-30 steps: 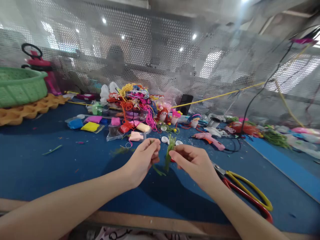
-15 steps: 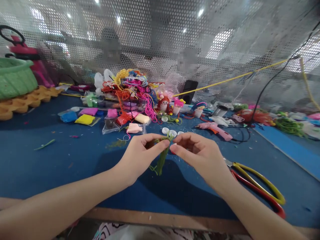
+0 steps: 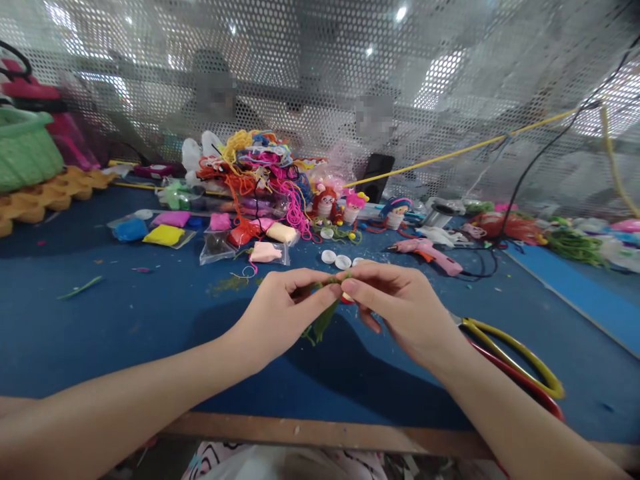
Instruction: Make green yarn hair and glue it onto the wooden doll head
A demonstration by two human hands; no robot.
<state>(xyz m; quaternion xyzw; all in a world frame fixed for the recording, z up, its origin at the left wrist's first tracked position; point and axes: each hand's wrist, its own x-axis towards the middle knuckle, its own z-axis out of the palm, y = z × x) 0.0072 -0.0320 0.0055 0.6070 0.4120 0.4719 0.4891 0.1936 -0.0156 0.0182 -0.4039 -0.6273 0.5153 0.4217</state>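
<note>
A small bundle of green yarn [image 3: 326, 321] hangs between my hands, above the blue tabletop [image 3: 200, 373]. My left hand [image 3: 287, 307] pinches its top between thumb and fingers. Opposite it, my right hand [image 3: 395, 300] is closed with thumb and index finger on the same upper end, the fingertips of both hands nearly touching. A small red and whitish piece [image 3: 347, 299] shows just under the right fingertips, mostly hidden. Just beyond the hands lie several white discs [image 3: 343, 262]. Scissors [image 3: 505, 350] with yellow and red handles lie partly behind my right forearm.
A pink glue gun [image 3: 430, 255] lies to the right with its black cord. At the back are a heap of coloured yarn [image 3: 260, 163], small dolls [image 3: 397, 213] and a phone [image 3: 379, 177]. Bagged clay [image 3: 165, 235] lies left of centre. Behind a perforated screen [image 3: 310, 60] people are dimly visible.
My right hand has moved left, bringing its thumb and index finger together on the yarn's upper end. My left hand keeps its pinch. The whole view has shifted slightly.
</note>
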